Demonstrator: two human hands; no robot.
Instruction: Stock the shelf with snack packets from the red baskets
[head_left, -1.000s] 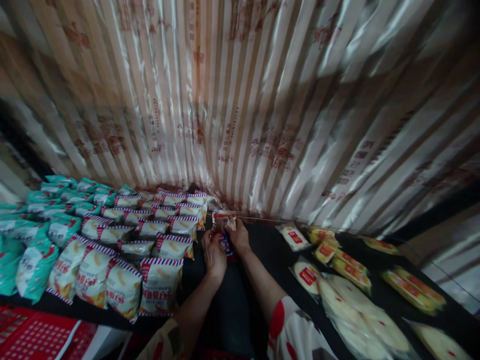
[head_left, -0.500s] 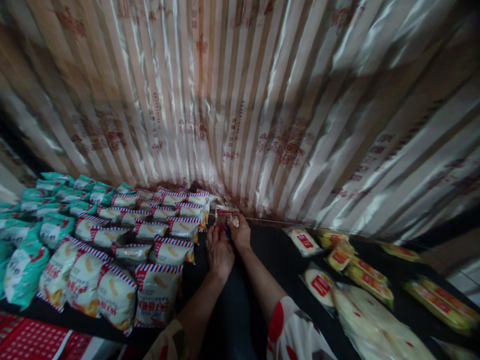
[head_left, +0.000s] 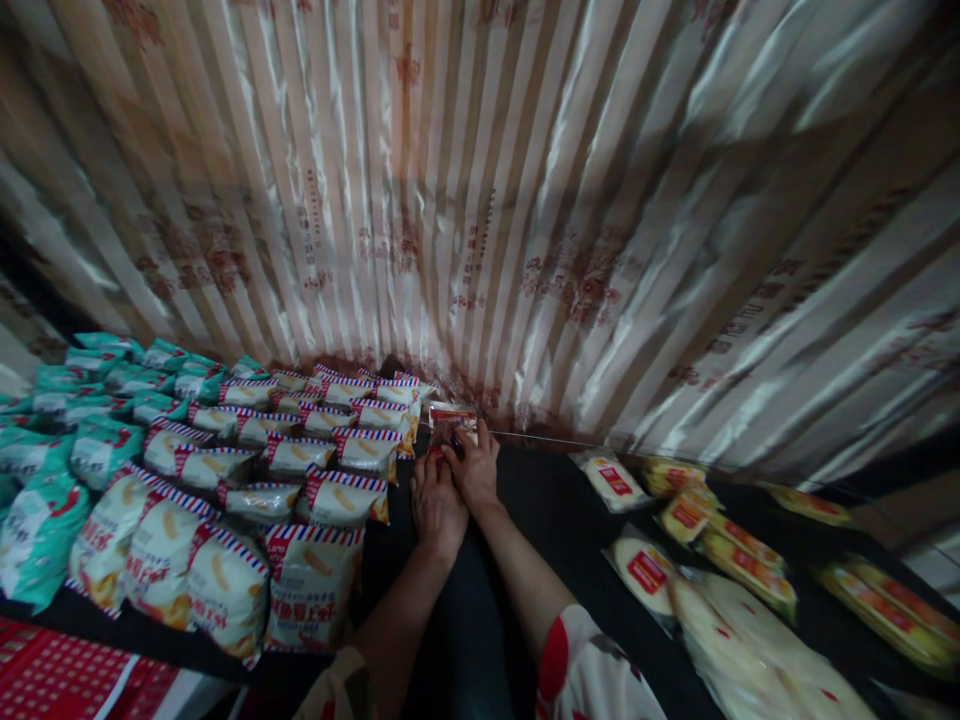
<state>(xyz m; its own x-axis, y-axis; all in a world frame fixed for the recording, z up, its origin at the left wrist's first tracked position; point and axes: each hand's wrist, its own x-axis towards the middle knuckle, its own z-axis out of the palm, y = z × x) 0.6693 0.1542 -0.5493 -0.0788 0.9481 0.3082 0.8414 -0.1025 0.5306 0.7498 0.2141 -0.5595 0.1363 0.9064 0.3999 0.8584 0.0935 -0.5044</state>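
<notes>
A small clear packet with a red-brown printed top point(head_left: 454, 418) stands at the back of the black surface, by the striped plastic sheeting. Around its near left side are the fingers of my left hand point(head_left: 439, 512), closed on it. My right hand point(head_left: 475, 470) presses its fingers onto the packet's right side and front, its fingertips meeting those of the left. Both hands hide the packet's lower part, and dim light leaves its contents unclear. Just left of it stand rows of white snack bags point(head_left: 341, 495) with striped red and blue edges.
Teal bags point(head_left: 106, 450) fill the far left, and a red perforated basket point(head_left: 52, 665) lies at the lower left. To the right are flat white packs point(head_left: 643, 572), yellow packs point(head_left: 746, 562) and a large pale bag point(head_left: 757, 645). Striped sheeting point(head_left: 465, 220) hangs behind.
My right hand has shifted its grip, its fingers now reaching forward along the packet and toward the left hand. More of the packet's top shows. The left hand stays nearly in place.
</notes>
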